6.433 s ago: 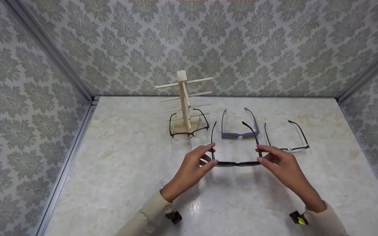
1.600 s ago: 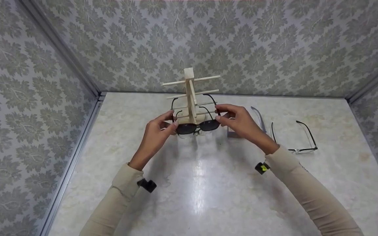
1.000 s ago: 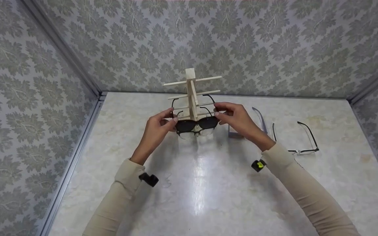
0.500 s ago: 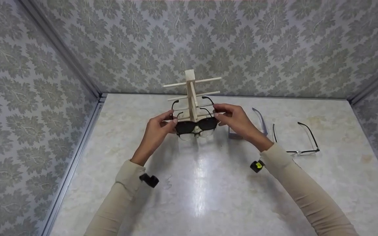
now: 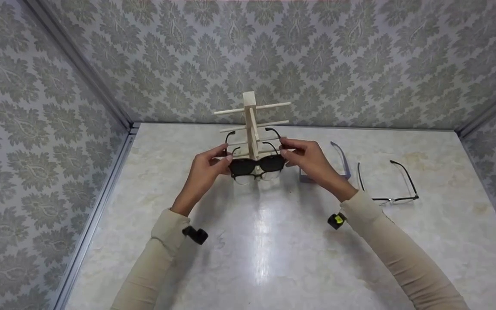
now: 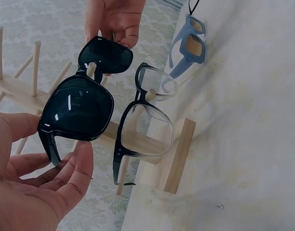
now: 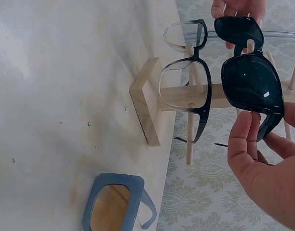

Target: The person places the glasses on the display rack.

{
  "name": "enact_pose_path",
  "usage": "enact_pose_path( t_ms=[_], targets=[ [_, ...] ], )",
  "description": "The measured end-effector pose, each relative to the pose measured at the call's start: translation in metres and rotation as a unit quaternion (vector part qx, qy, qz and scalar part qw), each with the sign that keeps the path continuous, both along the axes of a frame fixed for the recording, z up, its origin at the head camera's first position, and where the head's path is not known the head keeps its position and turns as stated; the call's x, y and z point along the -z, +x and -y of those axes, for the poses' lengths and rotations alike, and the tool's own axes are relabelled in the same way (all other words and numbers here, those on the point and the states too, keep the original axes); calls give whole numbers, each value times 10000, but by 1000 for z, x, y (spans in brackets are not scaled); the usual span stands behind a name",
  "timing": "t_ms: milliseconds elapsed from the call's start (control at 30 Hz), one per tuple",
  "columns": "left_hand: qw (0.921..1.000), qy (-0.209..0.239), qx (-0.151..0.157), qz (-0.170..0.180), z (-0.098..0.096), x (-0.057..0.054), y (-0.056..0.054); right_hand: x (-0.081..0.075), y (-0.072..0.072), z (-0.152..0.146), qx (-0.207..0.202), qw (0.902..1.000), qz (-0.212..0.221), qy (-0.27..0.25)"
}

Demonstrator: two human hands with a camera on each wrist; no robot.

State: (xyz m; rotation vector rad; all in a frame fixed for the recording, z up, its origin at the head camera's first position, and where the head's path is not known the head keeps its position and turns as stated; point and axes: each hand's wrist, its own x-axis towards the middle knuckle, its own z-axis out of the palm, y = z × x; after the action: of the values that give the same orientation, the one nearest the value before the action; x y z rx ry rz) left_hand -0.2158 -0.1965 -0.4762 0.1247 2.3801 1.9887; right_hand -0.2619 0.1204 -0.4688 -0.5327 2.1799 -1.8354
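Note:
Black sunglasses point(image 5: 243, 166) with dark lenses are held between my two hands at a wooden eyewear stand point(image 5: 250, 100). My left hand point(image 5: 205, 174) pinches one temple near its hinge, and my right hand point(image 5: 312, 161) pinches the other. In both wrist views a peg of the stand shows at the bridge of the sunglasses point(image 6: 77, 108). Just below them, clear-lens glasses with a dark upper frame point(image 7: 205, 86) hang on the lowest pegs. Higher pegs point(image 5: 274, 104) of the stand carry nothing.
Blue-framed sunglasses point(image 5: 346, 165) lie on the table right of the stand, partly behind my right hand. Farther right are black half-rim glasses point(image 5: 411, 185). The marbled table point(image 5: 239, 258) meets patterned walls point(image 5: 308, 51) at the back and sides.
Over the earlier frames both hands brought the black sunglasses from the table's middle back and left to the stand, then raised them slightly. In the last half second almost nothing has moved.

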Motion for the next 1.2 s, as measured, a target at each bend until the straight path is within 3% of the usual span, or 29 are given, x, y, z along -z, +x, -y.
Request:
enact_pose_path(
  t_ms=[167,267,433,600,733,900,1200],
  targets=[
    [10000,-30,-17,-44,0,1,0,2,1,1,31,10000,-73,-22],
    [9990,-337,-158,-252,-2,3,3,4,3,1,167,9996,-218,81],
    [9905,-911,-744,-708,-4,7,17,8,9,-4,585,9967,-463,325],
    [9815,-1003,-1086,-1215,-5,6,35,11,19,-20,932,9928,-629,403],
    [9803,-981,-970,-1415,-7,5,49,17,25,-36,1055,9909,-641,539],
    [9829,-987,-712,-1379,-13,9,63,23,32,-52,1168,9888,-616,697],
    [9861,-918,-78,-1381,-34,20,77,33,48,-75,1298,9880,-578,602]
  ],
)
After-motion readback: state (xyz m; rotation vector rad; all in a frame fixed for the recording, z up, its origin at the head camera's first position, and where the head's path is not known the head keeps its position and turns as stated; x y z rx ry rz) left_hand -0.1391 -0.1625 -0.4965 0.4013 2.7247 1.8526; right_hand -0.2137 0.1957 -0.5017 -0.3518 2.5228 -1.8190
